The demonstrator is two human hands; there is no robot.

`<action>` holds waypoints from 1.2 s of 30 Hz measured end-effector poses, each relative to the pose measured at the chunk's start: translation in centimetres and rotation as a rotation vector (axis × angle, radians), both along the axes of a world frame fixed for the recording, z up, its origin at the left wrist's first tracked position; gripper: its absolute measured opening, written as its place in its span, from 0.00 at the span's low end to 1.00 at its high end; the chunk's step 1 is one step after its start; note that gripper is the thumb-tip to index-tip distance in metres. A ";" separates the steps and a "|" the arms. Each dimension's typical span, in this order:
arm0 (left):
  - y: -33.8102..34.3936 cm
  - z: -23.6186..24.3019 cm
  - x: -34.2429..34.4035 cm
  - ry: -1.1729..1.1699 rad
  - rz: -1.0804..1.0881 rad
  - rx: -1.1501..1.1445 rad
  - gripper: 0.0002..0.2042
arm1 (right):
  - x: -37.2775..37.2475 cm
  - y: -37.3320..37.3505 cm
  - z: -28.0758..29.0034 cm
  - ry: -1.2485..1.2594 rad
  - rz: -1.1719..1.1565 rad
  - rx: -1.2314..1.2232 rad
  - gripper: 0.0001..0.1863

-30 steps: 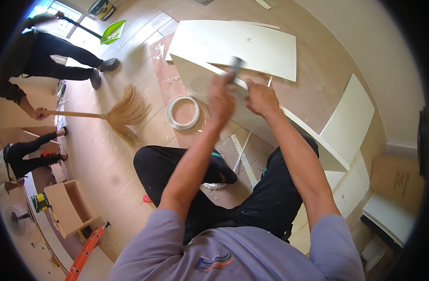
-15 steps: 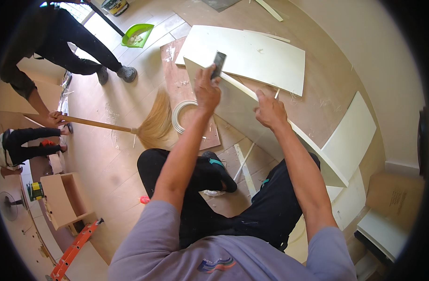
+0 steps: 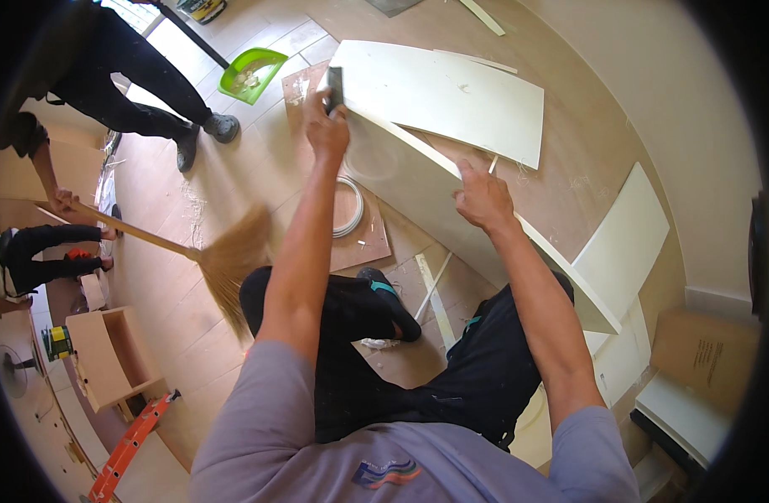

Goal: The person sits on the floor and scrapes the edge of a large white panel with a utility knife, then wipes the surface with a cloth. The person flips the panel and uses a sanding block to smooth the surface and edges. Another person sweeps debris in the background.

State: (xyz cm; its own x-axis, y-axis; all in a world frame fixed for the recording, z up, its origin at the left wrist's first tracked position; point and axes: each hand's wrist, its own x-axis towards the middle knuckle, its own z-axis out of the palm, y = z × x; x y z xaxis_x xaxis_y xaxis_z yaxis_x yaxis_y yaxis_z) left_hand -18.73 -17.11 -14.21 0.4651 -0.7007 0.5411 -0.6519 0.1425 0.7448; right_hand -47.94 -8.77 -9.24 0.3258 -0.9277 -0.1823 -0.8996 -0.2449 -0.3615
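Observation:
A long white board stands on its long edge in front of me, slanting from far left to near right. At its far left end, my left hand is closed on a dark flat rectangular block, held against the narrow upper edge. The block's exact kind is not clear. My right hand grips the same upper edge near the middle, fingers curled over it. A thin pale strip sticks up beside that hand. My legs are bent close to the board's near face.
A white panel lies behind the board, and another at right. A coil of white edging rests on a brown sheet. At left, a person sweeps with a broom and holds a green dustpan. A cardboard box stands right.
My left hand has slid the dark block along the board's edge toward its far left end. My right hand stays put. The other person's broom has swung nearer my left knee.

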 end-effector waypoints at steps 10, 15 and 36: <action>1.9 -2.4 -3.0 0.088 -0.040 -0.037 0.19 | 0.3 0.1 0.5 -0.010 0.013 0.002 0.19; 1.9 -1.3 -3.8 0.074 0.021 0.055 0.20 | 0.2 -0.3 0.5 -0.027 -0.004 -0.005 0.18; 2.4 0.4 -4.8 0.205 -0.012 0.111 0.18 | -0.5 -0.8 -1.0 -0.047 -0.012 -0.006 0.22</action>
State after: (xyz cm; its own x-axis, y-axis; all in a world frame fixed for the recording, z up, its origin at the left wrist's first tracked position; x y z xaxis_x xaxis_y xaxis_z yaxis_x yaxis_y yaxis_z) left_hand -23.48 -14.73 -13.82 0.5489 -0.7565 0.3557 -0.4843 0.0590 0.8729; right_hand -48.46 -9.59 -10.27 0.3226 -0.9326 -0.1618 -0.8846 -0.2362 -0.4022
